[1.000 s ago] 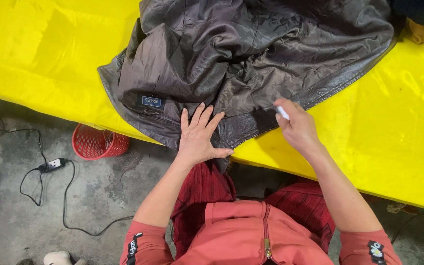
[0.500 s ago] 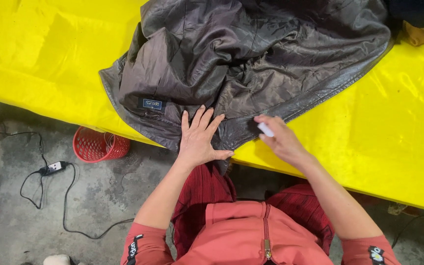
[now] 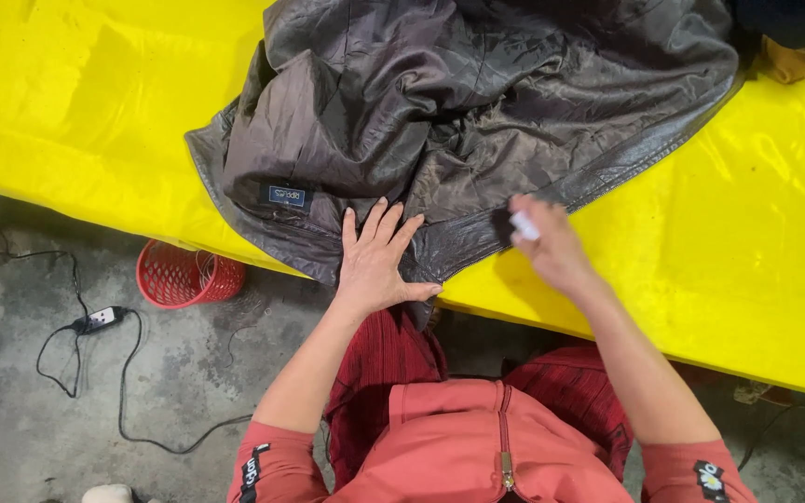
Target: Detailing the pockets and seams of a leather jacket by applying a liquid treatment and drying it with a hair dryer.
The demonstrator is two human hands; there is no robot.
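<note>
Head view, garment: we find a dark leather jacket spread lining-up on the yellow table, its hem at the near edge.
Left hand: we note the left hand flat on the jacket's hem, fingers spread, gripping nothing.
Right hand: we see the right hand just right of it, pinched on a small white object at the hem's zipper edge; blurred.
Floor: a red basket and a black cable lie below the table.

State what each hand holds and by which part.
The right hand pinches a small white object in its fingertips; its kind cannot be told. The left hand holds nothing, pressing flat on the dark jacket hem.
</note>
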